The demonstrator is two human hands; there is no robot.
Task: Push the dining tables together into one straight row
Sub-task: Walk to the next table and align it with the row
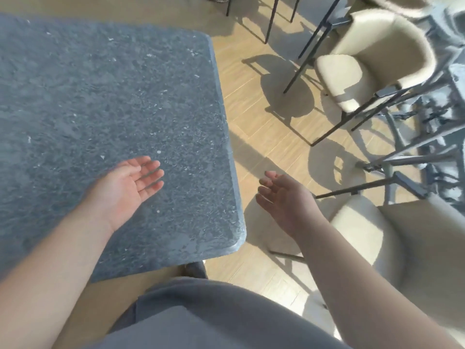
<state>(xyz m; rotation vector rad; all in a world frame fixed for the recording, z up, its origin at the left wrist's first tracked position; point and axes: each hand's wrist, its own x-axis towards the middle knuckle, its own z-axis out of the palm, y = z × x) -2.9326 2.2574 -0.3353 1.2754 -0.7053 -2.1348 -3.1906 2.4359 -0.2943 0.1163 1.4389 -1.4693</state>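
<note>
Grey stone table (100, 96) stands alone, no second one joined; left hand (125, 182) and right hand (284, 197) hover, fingers spread, holding nothing.

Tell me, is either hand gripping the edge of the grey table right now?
No, the left hand is open, palm up, over the grey table, and the right hand is open over the floor beside it.
</note>
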